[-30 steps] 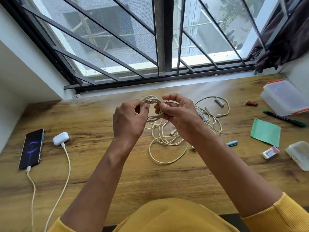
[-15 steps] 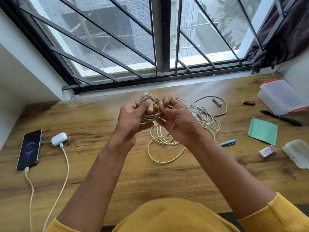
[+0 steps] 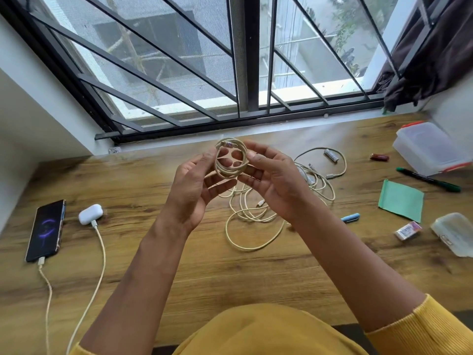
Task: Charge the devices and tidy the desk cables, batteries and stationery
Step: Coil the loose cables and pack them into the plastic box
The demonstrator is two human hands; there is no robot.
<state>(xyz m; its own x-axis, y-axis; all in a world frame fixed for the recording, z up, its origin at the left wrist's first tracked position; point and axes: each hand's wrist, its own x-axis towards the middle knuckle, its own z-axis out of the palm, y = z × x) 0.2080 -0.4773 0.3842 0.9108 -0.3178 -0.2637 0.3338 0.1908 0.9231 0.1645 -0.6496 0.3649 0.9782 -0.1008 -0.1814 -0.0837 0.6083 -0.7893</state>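
Cream coiled cable (image 3: 231, 160) sits pinched between left hand (image 3: 190, 190) and right hand (image 3: 275, 185) fingers (image 3: 252, 156).

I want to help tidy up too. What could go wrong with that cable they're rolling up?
The coiled cable is only held by the left hand and right hand, with nothing tying it, so it may spring open if they let go.

The loose cables on the desk lie tangled, so pulling one could drag the battery lying among them.
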